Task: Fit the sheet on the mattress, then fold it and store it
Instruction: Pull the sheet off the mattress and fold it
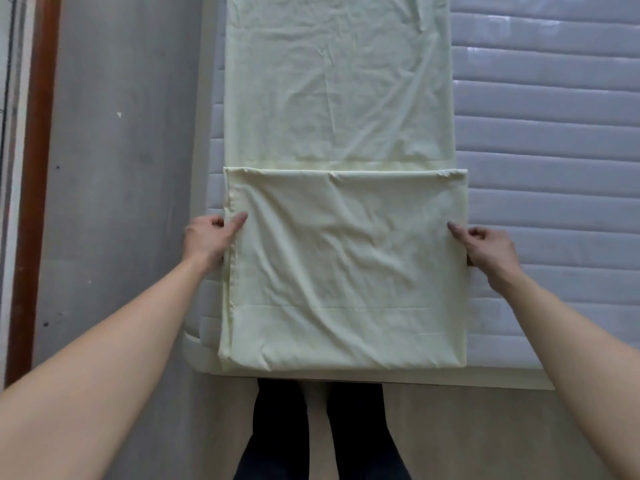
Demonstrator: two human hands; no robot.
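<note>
Two bare forearms reach in from the bottom corners, closest to the lens, and between them stand the person's legs in dark trousers on a pale floor.

Beyond them lies the mattress, quilted in grey horizontal bands, its near edge running just above the feet. To its left rises a grey wall with a brown wooden strip beside it.

On the mattress lies the pale yellow-green sheet, folded into a long strip that runs away from the person along the mattress's left side. Its near end is doubled back over itself into a roughly square panel (creased, with a faint seam line across its lower part), whose fold sits at the mattress's near edge and whose far hem lies across the strip.

The left hand pinches the panel's left edge, thumb on top of the cloth and fingers curled beneath. The right hand grips the right edge likewise, thumb pointing inward over the fabric, fingers curled at the edge.
</note>
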